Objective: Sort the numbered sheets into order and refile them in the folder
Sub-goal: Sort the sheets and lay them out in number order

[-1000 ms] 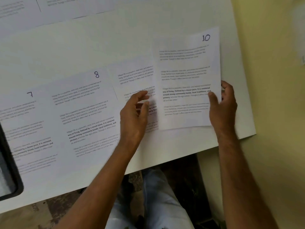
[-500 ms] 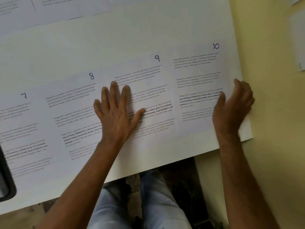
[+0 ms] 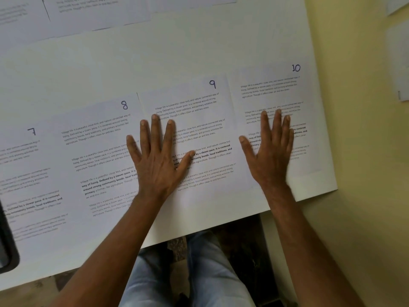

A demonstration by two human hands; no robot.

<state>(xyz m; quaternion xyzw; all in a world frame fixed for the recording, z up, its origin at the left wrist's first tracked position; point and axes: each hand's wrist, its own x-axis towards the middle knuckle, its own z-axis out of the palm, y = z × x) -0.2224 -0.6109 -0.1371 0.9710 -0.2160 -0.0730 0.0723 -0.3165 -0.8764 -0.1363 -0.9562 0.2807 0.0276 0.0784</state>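
Numbered sheets: four in the near row on the desk (image 3: 199, 52), marked 7 (image 3: 31, 131), 8 (image 3: 124, 105), 9 (image 3: 212, 84), 10 (image 3: 296, 68). Left hand (image 3: 157, 160) spread flat across the seam of sheets 8 and 9; right hand (image 3: 271, 151) flat on sheet 10.

My forearms are bare right up to where the view cuts them off, with no sleeves, watch, bracelet or rings on either one. My left hand (image 3: 158, 160) and my right hand (image 3: 271, 151) are ungloved, the nails on my fingers (image 3: 155, 129) short and unpainted. On my legs I wear light blue, faded denim jeans (image 3: 199, 271), creased over the thighs.
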